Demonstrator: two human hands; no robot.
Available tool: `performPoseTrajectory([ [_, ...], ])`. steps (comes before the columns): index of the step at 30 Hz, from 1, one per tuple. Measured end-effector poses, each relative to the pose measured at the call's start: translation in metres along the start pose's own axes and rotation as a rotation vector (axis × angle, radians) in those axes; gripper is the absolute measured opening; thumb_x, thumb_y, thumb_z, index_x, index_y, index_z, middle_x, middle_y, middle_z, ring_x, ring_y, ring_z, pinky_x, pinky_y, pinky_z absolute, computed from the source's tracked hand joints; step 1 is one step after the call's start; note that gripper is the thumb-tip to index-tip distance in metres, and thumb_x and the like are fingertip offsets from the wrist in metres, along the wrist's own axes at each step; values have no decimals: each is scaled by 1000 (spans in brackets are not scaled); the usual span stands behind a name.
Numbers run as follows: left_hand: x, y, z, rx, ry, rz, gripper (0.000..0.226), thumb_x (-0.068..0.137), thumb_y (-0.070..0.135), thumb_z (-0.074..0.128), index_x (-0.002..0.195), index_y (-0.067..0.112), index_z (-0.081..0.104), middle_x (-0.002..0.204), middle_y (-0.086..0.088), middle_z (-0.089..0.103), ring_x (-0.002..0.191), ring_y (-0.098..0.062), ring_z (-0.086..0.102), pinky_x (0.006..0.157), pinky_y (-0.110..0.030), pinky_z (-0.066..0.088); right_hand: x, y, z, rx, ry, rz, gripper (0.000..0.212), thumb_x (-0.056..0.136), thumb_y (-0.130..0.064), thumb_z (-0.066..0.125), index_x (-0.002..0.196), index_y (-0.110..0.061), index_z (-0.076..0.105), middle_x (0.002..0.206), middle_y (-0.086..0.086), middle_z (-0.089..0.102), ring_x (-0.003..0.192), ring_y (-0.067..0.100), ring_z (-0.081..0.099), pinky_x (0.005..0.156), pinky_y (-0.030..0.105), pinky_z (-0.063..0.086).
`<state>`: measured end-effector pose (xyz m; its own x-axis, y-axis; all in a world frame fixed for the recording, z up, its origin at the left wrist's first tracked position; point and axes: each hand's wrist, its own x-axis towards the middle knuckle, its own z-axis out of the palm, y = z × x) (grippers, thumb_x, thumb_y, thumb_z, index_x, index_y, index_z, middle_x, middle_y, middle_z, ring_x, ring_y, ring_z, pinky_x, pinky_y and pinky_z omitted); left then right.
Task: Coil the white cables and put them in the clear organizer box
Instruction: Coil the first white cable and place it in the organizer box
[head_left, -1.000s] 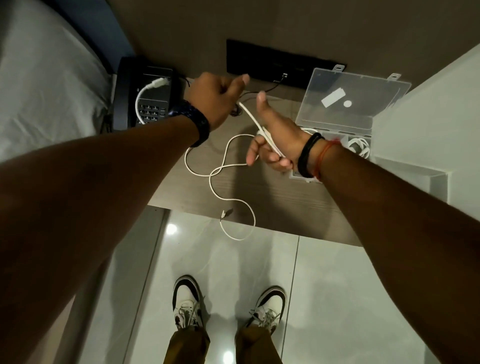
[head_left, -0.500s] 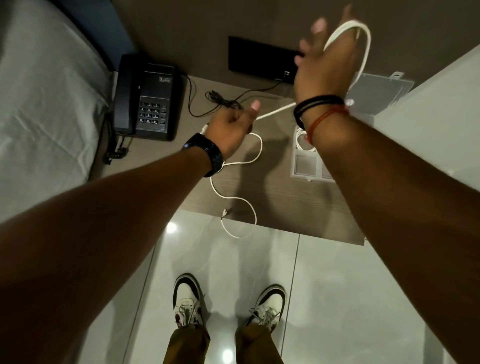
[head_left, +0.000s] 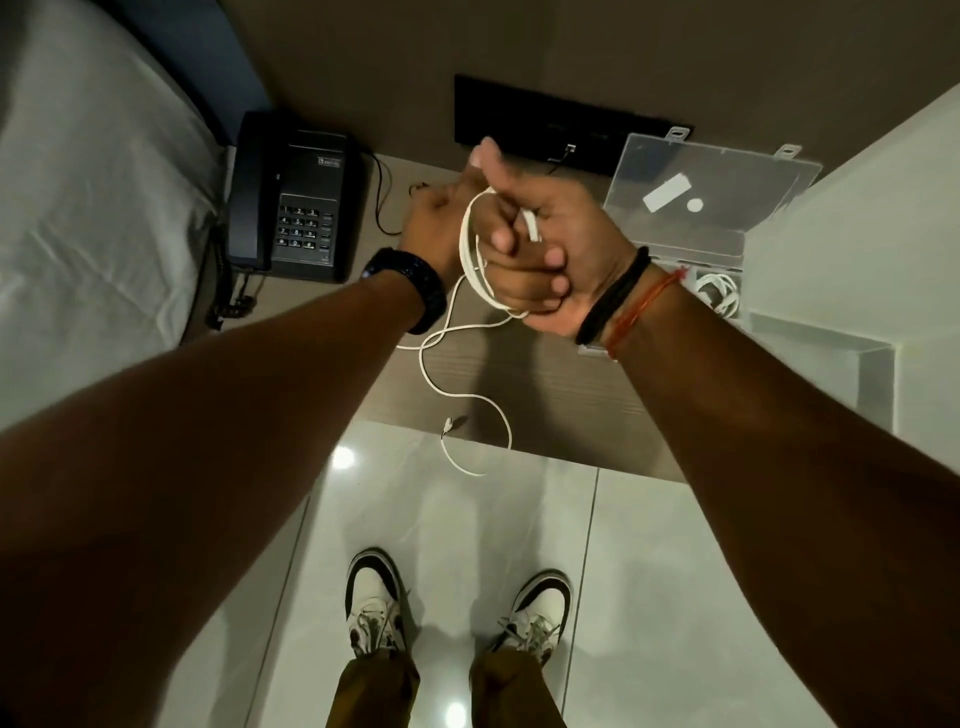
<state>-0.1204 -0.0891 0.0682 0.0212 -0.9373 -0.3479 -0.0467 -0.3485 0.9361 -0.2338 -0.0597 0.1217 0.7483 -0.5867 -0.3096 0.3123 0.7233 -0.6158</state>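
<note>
A white cable (head_left: 470, 249) is looped around the fingers of my right hand (head_left: 545, 249), which is closed on the coil above the wooden table (head_left: 545, 395). My left hand (head_left: 434, 218) sits just behind and to the left, pinching the cable where it meets the loops. The loose tail (head_left: 467, 400) snakes down over the table and hangs off its front edge, plug end free. The clear organizer box (head_left: 711, 208) stands open at the right, lid up, with another coiled white cable (head_left: 719, 293) inside a compartment.
A black desk phone (head_left: 293, 208) sits at the table's left, beside a bed with a white sheet (head_left: 93, 208). A black socket panel (head_left: 561, 130) runs along the back wall. A white cabinet (head_left: 883, 249) borders the right. My shoes (head_left: 374, 608) stand on glossy floor tiles.
My right hand came down from high by the wall to meet my left hand, adding a turn of cable around its fingers. The tail on the table has shortened.
</note>
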Motion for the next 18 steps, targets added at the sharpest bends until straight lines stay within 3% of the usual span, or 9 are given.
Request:
performPoseTrajectory([
  [2,-7,-2,11,-94,-40,-96,51,97,35,43,54,16,62,52,4,65,65,-18,64,68,-31,51,-1,-1,0,81,-12,-85,71,100,-42,23,48,-6,54,26,-5,32,17,6,25,31,7,13],
  [4,-18,-3,19,-198,-74,-163,45,95,33,47,58,17,68,55,-1,64,61,-25,59,53,-28,47,-6,-2,-3,126,18,-160,74,102,-40,20,46,-6,54,25,-5,31,17,7,23,30,9,11],
  [7,-33,-6,27,-371,-133,-158,10,91,8,51,96,5,59,64,-13,51,47,-18,43,37,-16,30,-14,-4,-7,215,72,-248,74,102,-39,20,45,-5,52,25,-4,31,17,7,23,29,8,13],
  [9,-38,-7,30,-448,-161,-150,18,89,-3,49,106,1,54,66,-12,48,42,-15,41,35,-17,32,-18,-7,-9,255,97,-287,74,102,-39,19,44,-5,51,24,-4,32,17,8,24,29,7,15],
  [11,-40,-5,31,-488,-206,-141,21,88,-9,50,107,-4,55,74,-15,52,54,-19,47,45,-24,41,-21,-9,-11,262,125,-318,74,102,-39,18,44,-6,50,24,-4,32,17,8,24,29,7,16],
  [15,-41,-2,28,-456,-319,-188,20,89,-6,50,108,-8,57,97,-23,58,86,-31,57,84,-37,48,-26,-14,-14,267,169,-336,74,102,-38,19,42,-6,48,23,-4,31,17,8,23,29,7,14],
  [18,-39,5,26,-441,-346,-250,19,95,15,48,103,2,61,94,-15,61,83,-23,58,81,-33,51,-27,-15,-17,262,179,-329,74,102,-38,20,41,-6,47,23,-4,30,16,9,22,30,7,12],
])
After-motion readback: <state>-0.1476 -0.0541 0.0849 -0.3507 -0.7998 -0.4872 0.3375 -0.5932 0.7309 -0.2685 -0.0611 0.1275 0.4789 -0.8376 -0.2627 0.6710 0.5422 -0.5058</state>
